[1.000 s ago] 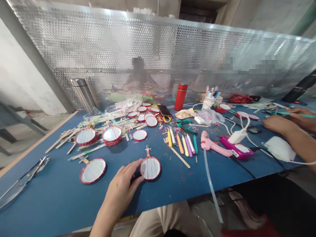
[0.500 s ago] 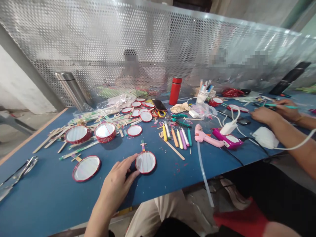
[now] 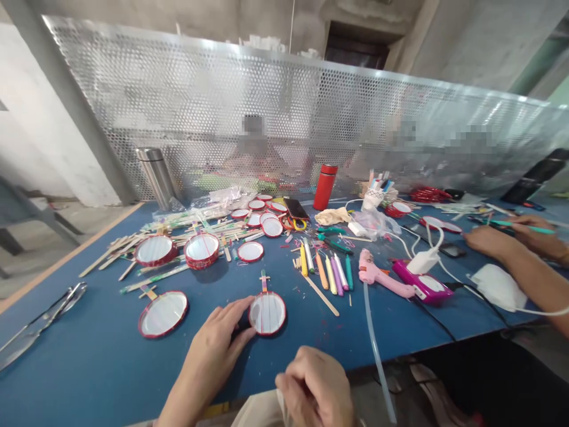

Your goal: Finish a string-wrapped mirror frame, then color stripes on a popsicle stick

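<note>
My left hand lies on the blue table, its fingertips against the rim of a small red-rimmed drum on a coloured craft stick. Its fingers are extended and do not wrap the drum. Another red-rimmed disc lies to the left of the hand. My right hand sits low at the table's near edge, fingers curled over, near pale cloth at my lap. A co-worker's hands at the right hold a teal pen.
Loose craft sticks and several red-rimmed drums spread across the table's far left. Coloured glue sticks, a pink glue gun with a hanging clear tube, a white mask, a red flask and metal tongs lie about. A perforated metal screen stands behind.
My right hand has come up into view at the bottom edge. My left hand stays at the drum, and the view has shifted slightly.
</note>
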A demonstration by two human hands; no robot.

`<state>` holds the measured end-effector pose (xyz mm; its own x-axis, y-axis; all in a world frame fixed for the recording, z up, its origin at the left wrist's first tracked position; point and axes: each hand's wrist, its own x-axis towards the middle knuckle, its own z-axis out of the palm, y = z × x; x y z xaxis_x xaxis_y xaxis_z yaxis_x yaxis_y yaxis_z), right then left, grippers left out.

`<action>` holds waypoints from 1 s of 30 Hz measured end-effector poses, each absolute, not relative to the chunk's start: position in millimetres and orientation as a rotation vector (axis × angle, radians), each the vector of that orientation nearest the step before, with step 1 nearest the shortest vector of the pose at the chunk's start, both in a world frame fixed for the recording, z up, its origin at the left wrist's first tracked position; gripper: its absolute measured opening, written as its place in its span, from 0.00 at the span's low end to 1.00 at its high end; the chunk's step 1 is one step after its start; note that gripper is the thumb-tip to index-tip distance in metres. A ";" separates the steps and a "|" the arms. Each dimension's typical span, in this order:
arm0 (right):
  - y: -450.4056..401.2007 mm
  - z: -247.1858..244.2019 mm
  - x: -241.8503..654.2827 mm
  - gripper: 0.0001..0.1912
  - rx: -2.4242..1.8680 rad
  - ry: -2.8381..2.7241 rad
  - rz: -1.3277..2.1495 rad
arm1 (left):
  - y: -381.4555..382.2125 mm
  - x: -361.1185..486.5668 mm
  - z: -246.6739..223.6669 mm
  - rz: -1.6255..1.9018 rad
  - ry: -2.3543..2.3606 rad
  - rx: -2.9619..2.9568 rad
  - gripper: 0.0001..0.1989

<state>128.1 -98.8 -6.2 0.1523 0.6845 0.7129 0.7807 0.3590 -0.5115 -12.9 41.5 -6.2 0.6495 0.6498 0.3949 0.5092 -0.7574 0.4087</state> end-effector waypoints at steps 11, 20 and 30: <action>-60.4 -10.6 160.7 0.24 -1.695 -1.611 -0.283 | 40.8 -13.9 -9.4 0.798 0.909 2.596 0.19; -49.5 -6.7 154.7 0.37 -1.833 -1.785 -0.184 | 40.0 -12.6 -12.5 0.843 0.895 2.588 0.20; -41.0 -17.3 153.6 0.37 -1.817 -1.755 -0.340 | 44.8 -13.3 -16.4 0.991 0.802 2.652 0.18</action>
